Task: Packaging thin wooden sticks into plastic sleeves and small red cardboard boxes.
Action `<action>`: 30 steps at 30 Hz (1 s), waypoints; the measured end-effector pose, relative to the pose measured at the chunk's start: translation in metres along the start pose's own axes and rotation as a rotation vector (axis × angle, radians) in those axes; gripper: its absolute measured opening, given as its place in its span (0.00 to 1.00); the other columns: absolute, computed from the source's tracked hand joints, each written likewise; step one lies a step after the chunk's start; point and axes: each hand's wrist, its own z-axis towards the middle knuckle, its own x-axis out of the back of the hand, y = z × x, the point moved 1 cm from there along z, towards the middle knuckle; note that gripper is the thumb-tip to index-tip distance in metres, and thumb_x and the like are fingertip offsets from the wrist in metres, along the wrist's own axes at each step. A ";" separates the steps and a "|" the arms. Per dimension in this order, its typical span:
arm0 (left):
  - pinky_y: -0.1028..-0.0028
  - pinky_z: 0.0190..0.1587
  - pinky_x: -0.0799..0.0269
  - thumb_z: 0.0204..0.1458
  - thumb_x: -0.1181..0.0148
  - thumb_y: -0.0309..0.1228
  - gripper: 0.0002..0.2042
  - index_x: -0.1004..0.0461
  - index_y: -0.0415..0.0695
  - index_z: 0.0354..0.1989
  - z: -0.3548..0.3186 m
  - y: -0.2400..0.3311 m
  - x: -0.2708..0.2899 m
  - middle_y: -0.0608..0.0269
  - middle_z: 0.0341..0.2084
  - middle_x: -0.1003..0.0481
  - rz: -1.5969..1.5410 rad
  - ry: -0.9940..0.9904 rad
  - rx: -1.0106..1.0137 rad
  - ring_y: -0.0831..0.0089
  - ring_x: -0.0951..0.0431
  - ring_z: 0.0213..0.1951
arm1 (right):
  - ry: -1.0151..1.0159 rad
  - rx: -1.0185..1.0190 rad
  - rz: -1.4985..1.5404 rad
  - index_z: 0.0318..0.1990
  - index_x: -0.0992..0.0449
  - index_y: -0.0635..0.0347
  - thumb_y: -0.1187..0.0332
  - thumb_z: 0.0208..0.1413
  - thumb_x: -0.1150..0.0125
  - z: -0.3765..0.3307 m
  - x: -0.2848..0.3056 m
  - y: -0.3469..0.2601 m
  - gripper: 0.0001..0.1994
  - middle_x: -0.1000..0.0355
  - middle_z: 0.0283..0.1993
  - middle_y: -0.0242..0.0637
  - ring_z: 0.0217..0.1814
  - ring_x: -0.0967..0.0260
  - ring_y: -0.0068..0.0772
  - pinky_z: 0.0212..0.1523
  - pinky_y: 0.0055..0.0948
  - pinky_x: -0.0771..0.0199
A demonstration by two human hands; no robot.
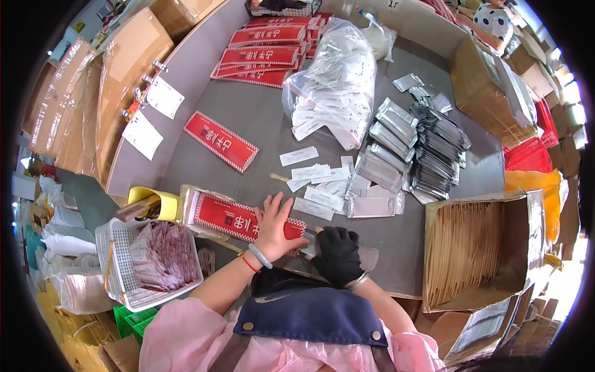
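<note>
A long red printed packet [220, 214] lies near the front edge of the table, its left end over clear plastic wrapping. My left hand [274, 224] rests on its right part, with the fingers spread. A grey bangle and a red cord circle that wrist. At the packet's right end is my right hand [338, 255], in a black fingerless glove, with the fingers curled. What they hold, if anything, is hidden. A clear plastic piece [369, 258] shows beside the glove. Another red packet [221, 141] lies apart, farther left.
Small white slips [323, 197] and silver sachets [437, 146] lie beyond my hands. A clear bag [338, 80] of white packets and stacked red packets [260, 56] stand farther back. A carton of thin sticks [465, 248] is right; a white basket [118, 266] and yellow holder [166, 206] are left.
</note>
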 end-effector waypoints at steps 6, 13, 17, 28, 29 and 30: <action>0.53 0.55 0.42 0.41 0.31 0.32 0.18 0.24 0.48 0.43 0.070 0.014 -0.006 0.63 0.48 0.28 0.126 0.097 -0.398 0.61 0.31 0.51 | 0.387 -0.181 -0.062 0.46 0.25 0.60 0.63 0.40 0.26 -0.043 0.051 0.054 0.24 0.28 0.47 0.43 0.49 0.31 0.48 0.50 0.42 0.32; 0.61 0.45 0.38 0.45 0.43 0.27 0.01 0.26 0.48 0.27 0.096 0.021 -0.010 0.65 0.25 0.26 0.169 0.216 -0.607 0.66 0.26 0.35 | 0.746 -0.922 -0.145 0.44 0.24 0.65 0.66 0.49 0.32 -0.226 0.064 0.207 0.17 0.26 0.45 0.43 0.47 0.28 0.45 0.48 0.39 0.29; 0.61 0.44 0.37 0.45 0.37 0.28 0.07 0.26 0.46 0.33 0.089 0.076 -0.046 0.64 0.33 0.26 -0.015 0.192 -0.533 0.62 0.28 0.40 | 0.389 -1.020 -0.320 0.43 0.24 0.66 0.62 0.53 0.38 -0.217 0.079 0.195 0.16 0.25 0.45 0.49 0.48 0.28 0.53 0.48 0.42 0.29; 0.62 0.43 0.36 0.38 0.30 0.28 0.10 0.25 0.47 0.30 0.085 0.086 -0.045 0.66 0.26 0.25 -0.151 -0.076 -0.458 0.62 0.27 0.35 | 0.661 -1.064 -0.309 0.50 0.28 0.71 0.66 0.62 0.51 -0.213 0.071 0.189 0.17 0.28 0.50 0.57 0.55 0.31 0.55 0.57 0.44 0.33; 0.63 0.41 0.36 0.38 0.30 0.28 0.09 0.25 0.47 0.28 0.079 0.082 -0.035 0.65 0.23 0.25 -0.314 -0.240 -0.352 0.62 0.27 0.33 | 0.657 -1.062 -0.300 0.50 0.28 0.71 0.66 0.62 0.51 -0.210 0.078 0.187 0.17 0.28 0.50 0.57 0.55 0.31 0.55 0.57 0.44 0.33; 0.63 0.39 0.34 0.38 0.30 0.29 0.08 0.24 0.48 0.26 0.071 0.084 -0.015 0.64 0.21 0.25 -0.440 -0.373 -0.226 0.61 0.26 0.31 | 0.738 -1.079 -0.108 0.51 0.28 0.71 0.66 0.62 0.51 -0.210 0.087 0.184 0.17 0.28 0.48 0.57 0.53 0.31 0.55 0.55 0.44 0.33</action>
